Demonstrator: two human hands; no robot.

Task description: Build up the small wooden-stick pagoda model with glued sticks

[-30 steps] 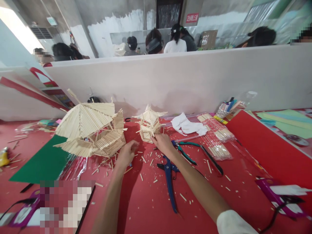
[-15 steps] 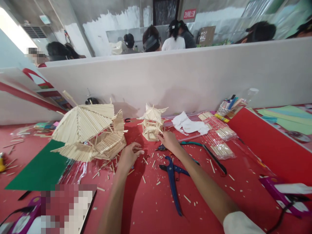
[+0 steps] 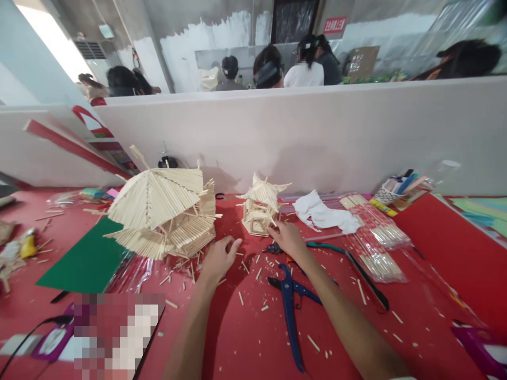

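The small stick pavilion [image 3: 261,206] is found upright on the red table [image 3: 253,348], toward the white partition [image 3: 245,132] and to the right of the larger stick pavilion [image 3: 158,203]. The right hand [image 3: 291,238] is placed at its lower right front, with fingertips drawn close together beside a pale stick end; whether the stick or the frame is gripped cannot be told. The left hand [image 3: 220,258] is noted just in front of the larger pavilion, fingers loosely curled, thumb apart, nothing seen held. For sound work at this corner, light pressure is judged advisable, since the thin frame could be racked or shifted; the base might best be steadied by the free hand. Care is also advised around the blue cutter [image 3: 290,311], lying beneath the right forearm among scattered offcuts [image 3: 241,298].
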